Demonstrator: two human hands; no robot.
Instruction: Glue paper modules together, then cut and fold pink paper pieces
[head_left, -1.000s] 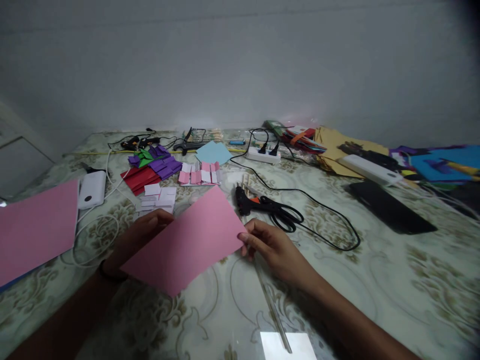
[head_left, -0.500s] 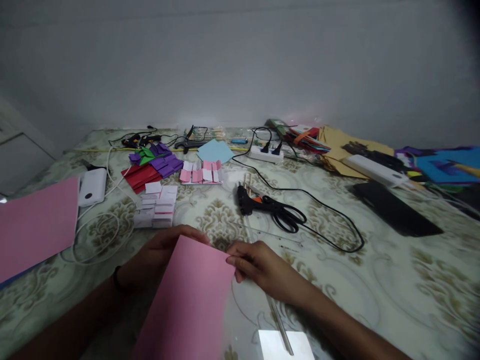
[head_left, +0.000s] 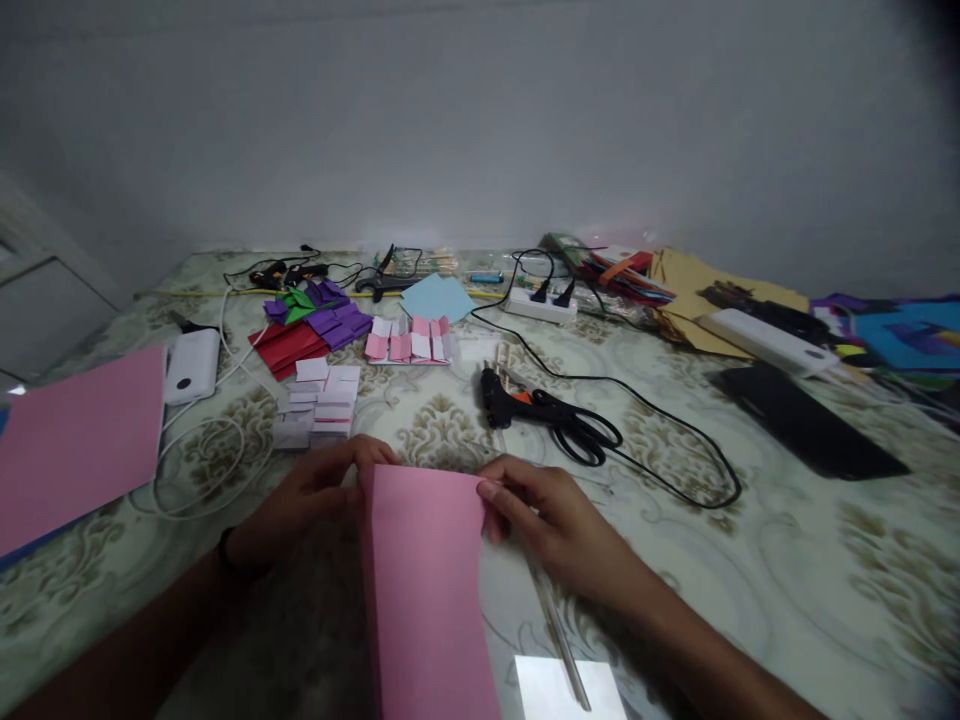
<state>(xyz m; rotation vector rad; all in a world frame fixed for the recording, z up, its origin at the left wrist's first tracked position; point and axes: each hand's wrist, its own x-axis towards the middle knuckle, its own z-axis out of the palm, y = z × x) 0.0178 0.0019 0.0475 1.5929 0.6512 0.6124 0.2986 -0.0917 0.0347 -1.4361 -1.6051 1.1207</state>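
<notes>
A sheet of pink paper (head_left: 431, 590) is held up before me, with a bend or fold running down its left side. My left hand (head_left: 322, 495) is closed on its top left corner, fingers partly behind the sheet. At the top right corner, my right hand (head_left: 540, 510) pinches the edge between thumb and fingers. Below the right hand a clear ruler-like strip (head_left: 561, 640) lies partly across a small white paper (head_left: 536, 690). Just beyond sit a black glue gun (head_left: 495, 398) and black-handled scissors (head_left: 585, 425).
Left are a pink sheet stack (head_left: 82, 430), a white power bank (head_left: 193, 367) and folded white pieces (head_left: 322, 405). Folded red paper (head_left: 289, 350) lies farther back. A power strip (head_left: 540, 305) with cords stands behind; a black phone-like slab (head_left: 806, 420) lies right.
The pink sheet has turned more upright and shifted slightly right, and its left side now shows a fold. Both hands have kept hold of its top corners.
</notes>
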